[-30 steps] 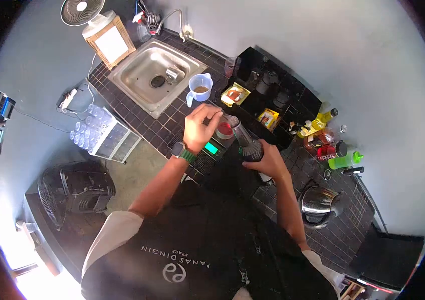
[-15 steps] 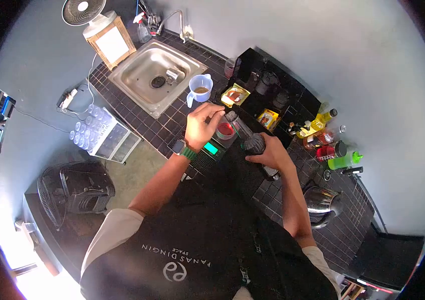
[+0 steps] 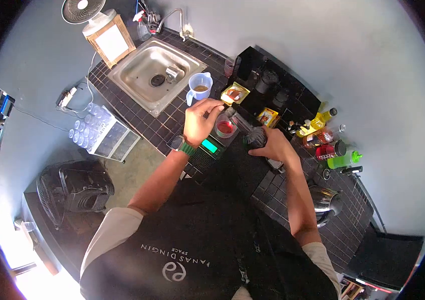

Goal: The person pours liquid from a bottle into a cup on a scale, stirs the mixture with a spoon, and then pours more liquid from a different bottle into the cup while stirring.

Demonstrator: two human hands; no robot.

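Red liquid already sits in the small clear cup point(image 3: 225, 127) on the black scale with the green display point(image 3: 210, 147). My right hand point(image 3: 271, 146) grips the dark bottle point(image 3: 255, 140), tilted with its neck at the cup's rim; my left hand point(image 3: 198, 122) curls around the cup's near side, steadying it. I judge the pour partly done, with the cup not yet full. Around me: dark tiled counter point(image 3: 292, 175), steel sink point(image 3: 156, 75), plastic measuring jug point(image 3: 200, 87), steel kettle point(image 3: 325, 202), grey walls.
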